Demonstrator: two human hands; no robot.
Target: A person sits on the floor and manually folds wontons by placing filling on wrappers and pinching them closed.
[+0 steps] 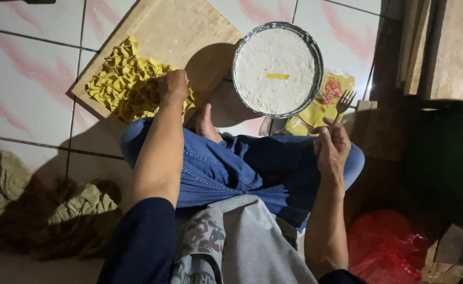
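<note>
Tiled floor, pale with pink streaks, dimly lit toward the lower edge. Seated cross-legged on it, in blue jeans, with a wooden board laid just ahead of the knees.

On the near-left part of the board, a heap of yellow folded dough pieces, ruffled and loosely piled. Left hand resting on the heap's right edge, fingers curled down into the pieces, closed lightly on some of them, though exactly how many cannot be told. Probably soft, light and easily torn or squashed, so best lifted by a folded edge with a gentle pinch rather than a squeeze.

Right of the board and overlapping its corner, a round metal pan filled with white batter, one yellow strip lying flat on the surface near the middle. Likely wet and slippery once coated.

Beyond the pan's right rim, right hand raised, fingers clamped around the handle of a fork, tines pointing up and away from the board. Stiff, light, held low on the handle.

Under the pan's right side, a yellow plastic packet. Far left of the board, crumpled olive cloth; far right and low, a red plastic bag.
</note>
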